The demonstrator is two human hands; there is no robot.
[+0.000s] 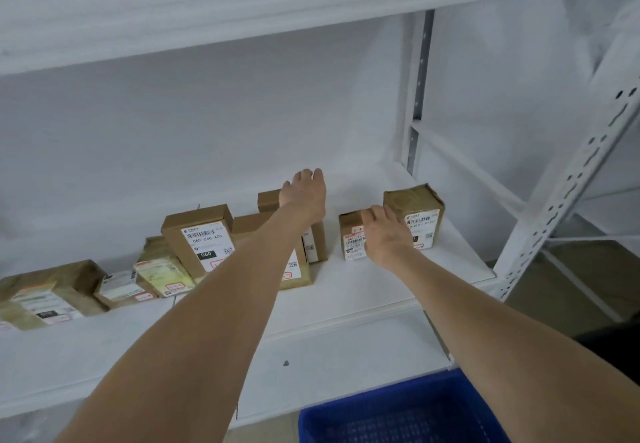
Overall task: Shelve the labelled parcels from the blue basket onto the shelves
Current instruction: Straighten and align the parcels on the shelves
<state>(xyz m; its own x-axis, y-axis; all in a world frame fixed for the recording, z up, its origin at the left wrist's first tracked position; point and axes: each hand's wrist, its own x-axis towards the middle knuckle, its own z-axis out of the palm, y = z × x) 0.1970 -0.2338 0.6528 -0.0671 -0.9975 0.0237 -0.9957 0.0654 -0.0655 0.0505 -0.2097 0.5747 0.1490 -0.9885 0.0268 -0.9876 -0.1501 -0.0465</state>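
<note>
Head view: the clearest writing is on an upright brown parcel [197,238] left of centre. Its white label reads "060-06B-A05" under a barcode, with a black tag marked "060" below. The other labels along the white shelf [363,290] show barcodes, QR squares and red-edged stickers, but their text is too blurred to read, including that on the taped parcel [414,214] at centre right. The left hand [304,193] lies over the top of a tall parcel [268,200] in the middle of the frame. Its fingers bend down behind the box, so whether they clasp it cannot be told. The forearm hides most of that box and of a lower parcel [298,269] in front of it. The right hand [388,234] has its fingers curled over the top edge of a small parcel [351,234], holding it upright on the shelf just beside the taped parcel and covering its right half. At lower left more parcels [45,293] sit in a row, the outermost cut by the frame edge. The blue basket [381,397] is at the bottom edge, cut off
</note>
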